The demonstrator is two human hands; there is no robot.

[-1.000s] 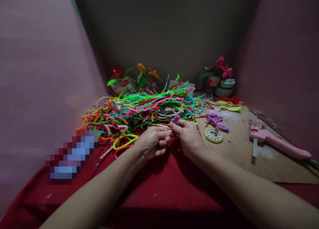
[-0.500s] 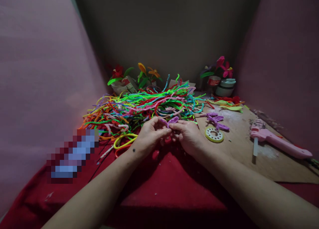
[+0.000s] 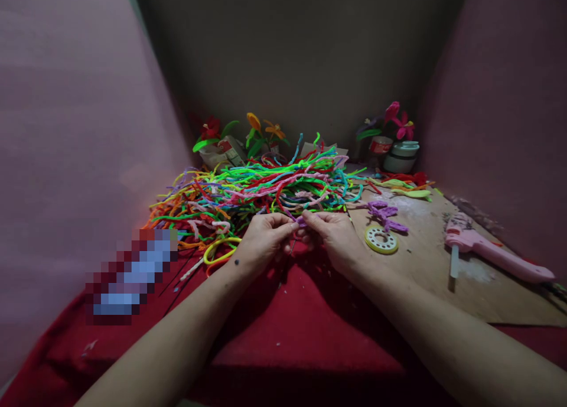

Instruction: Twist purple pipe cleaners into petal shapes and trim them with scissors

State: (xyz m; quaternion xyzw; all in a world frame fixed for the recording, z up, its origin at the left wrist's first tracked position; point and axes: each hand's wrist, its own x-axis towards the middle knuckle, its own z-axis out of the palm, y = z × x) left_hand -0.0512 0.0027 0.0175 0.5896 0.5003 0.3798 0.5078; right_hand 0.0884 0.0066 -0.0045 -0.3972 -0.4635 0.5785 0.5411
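My left hand (image 3: 261, 241) and my right hand (image 3: 334, 238) meet over the red cloth (image 3: 287, 330), fingertips pinched together on a small purple pipe-cleaner piece (image 3: 302, 221). Most of that piece is hidden between the fingers. Just beyond the hands lies a big tangled heap of coloured pipe cleaners (image 3: 266, 185). A yellow pipe-cleaner loop (image 3: 219, 250) lies left of my left hand.
A brown board (image 3: 443, 265) on the right carries a yellow-rimmed ring (image 3: 380, 240), purple pipe-cleaner shapes (image 3: 383, 211) and a pink glue gun (image 3: 491, 254). Pipe-cleaner flowers (image 3: 261, 129) and small jars (image 3: 401, 156) stand at the back. Pink walls close in on both sides.
Both hands have shifted slightly forward and closed tighter together. The purple piece, earlier sticking up above my right fingers, is now mostly tucked between the fingertips.
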